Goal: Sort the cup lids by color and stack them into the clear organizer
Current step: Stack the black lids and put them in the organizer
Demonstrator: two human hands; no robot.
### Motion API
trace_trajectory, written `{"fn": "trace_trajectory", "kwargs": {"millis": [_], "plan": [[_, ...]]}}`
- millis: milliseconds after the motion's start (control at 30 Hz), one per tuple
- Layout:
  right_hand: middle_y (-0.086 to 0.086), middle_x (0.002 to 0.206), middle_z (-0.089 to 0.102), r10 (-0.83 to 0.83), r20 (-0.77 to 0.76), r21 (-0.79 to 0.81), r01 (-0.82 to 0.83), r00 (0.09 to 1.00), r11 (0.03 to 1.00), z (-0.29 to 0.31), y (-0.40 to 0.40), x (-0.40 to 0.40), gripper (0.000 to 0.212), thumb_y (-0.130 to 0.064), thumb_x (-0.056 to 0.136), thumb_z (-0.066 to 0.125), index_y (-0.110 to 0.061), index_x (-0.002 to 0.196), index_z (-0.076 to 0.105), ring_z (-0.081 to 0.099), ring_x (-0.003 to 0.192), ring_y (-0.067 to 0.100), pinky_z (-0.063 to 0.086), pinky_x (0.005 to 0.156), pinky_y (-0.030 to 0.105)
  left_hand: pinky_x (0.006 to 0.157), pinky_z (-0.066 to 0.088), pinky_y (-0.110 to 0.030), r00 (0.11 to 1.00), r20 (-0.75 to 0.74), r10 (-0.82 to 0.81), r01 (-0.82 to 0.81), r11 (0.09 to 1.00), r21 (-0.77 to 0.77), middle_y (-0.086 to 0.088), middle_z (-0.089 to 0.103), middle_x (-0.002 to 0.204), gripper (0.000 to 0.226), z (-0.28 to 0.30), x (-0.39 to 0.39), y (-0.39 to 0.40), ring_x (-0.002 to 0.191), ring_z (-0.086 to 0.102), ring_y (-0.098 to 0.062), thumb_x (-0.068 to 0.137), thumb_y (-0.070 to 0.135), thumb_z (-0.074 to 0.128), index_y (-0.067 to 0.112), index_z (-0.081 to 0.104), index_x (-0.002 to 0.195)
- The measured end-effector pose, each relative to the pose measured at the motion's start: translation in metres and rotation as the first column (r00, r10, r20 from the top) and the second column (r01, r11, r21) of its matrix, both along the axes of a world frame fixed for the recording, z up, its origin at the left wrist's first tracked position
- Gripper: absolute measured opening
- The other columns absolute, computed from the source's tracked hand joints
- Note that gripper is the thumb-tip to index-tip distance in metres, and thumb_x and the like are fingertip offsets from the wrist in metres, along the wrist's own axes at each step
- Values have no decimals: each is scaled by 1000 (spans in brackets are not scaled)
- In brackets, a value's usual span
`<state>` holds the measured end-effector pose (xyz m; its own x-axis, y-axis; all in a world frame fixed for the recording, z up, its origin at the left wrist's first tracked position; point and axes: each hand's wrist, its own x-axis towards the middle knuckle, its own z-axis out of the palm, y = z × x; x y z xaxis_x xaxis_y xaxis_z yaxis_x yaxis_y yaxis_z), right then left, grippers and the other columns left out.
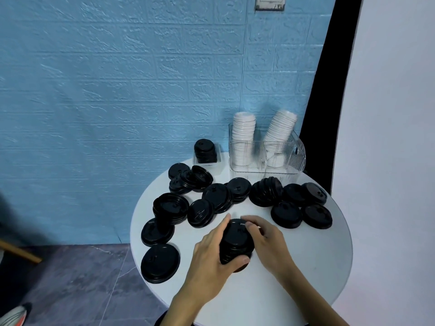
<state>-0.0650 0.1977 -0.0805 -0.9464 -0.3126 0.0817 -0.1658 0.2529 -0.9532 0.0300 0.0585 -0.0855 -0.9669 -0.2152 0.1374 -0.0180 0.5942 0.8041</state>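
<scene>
So there's a short stack of black lids (236,243) sitting on the near-middle of the round white table (306,267), and both hands are on it. The left hand (211,252) wraps it from the left, thumb curled round the near edge, and the right hand (268,241) cups the far right side with fingertips on the top lid. So it's held, both sides.

The stack stands pretty much upright, and the clear organizer (266,158) is away at the back right of the table, so my guess is the right hand has the shorter reach. It already holds two columns of white lids (243,135), the right column leaning. A smaller clear tray (207,161) just left of it holds a few black lids. Loose black lids (216,198) are scattered in overlapping heaps between.

Can't tell how many lids are in the held stack, fingers cover most of it. Whether the organizer has a free compartment is hard to make out through the ribbed plastic.
</scene>
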Motion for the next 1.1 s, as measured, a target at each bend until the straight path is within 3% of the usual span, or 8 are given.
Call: {"fn": "trace_trajectory", "kwargs": {"millis": [133,333,667,767,833,900,1000,1100], "plan": [[-15,96,75,-13,-78,-37,10,997,999,1,-3,13,21,-16,100,57,-28,109,73,70,93,3,57,78,19,105,47,-31,1000,-9,-6,7,996,85,26,53,137,111,-4,-1,-2,124,53,-3,70,56,80,67,0,146],[-19,94,77,19,-20,-41,-20,1000,999,0,-4,15,24,-12,97,61,-28,104,77,71,92,3,58,81,21,100,42,-10,998,-59,7,1,992,130,36,33,141,103,-13,2,-7,130,41,12,73,42,86,62,17,147],[-17,96,76,138,-48,64,-135,989,989,2,2,16,24,-16,98,62,-31,107,78,70,88,3,55,77,20,109,42,-20,998,-59,8,1,989,150,39,39,140,85,-10,1,-5,131,41,14,73,42,85,51,41,144],[-20,108,72,45,-222,153,-11,974,988,5,25,-4,19,-32,94,69,-31,112,75,66,100,1,54,91,26,111,40,-19,998,-68,3,6,992,126,39,41,138,77,-12,1,-7,130,42,14,74,35,87,51,48,138],[-18,120,65,-161,-382,213,256,910,943,8,49,-31,33,-43,89,72,-30,119,70,58,115,8,48,101,32,108,37,-15,997,-76,-10,19,992,127,39,40,136,77,-12,0,-7,128,41,16,74,37,87,55,45,136],[-9,131,58,-233,-390,368,383,891,847,10,67,-54,57,-57,83,72,-29,132,61,49,125,19,40,107,37,104,36,-13,997,-72,-21,32,989,147,39,40,137,80,-10,0,-6,127,42,16,74,39,87,58,41,137],[-5,140,49,-129,-347,661,340,929,669,2,71,-67,83,-74,75,65,-34,145,47,37,130,24,27,109,39,102,38,-15,997,-72,-24,37,981,193,37,44,134,89,-9,-1,-5,126,45,13,69,40,88,60,38,140],[-10,129,48,-104,-374,657,342,922,672,0,65,-64,75,-72,67,68,-41,132,51,35,125,20,23,102,35,102,42,-19,998,-60,1,15,961,275,36,50,130,96,-9,-1,-6,124,51,8,57,46,88,66,37,136]]}}
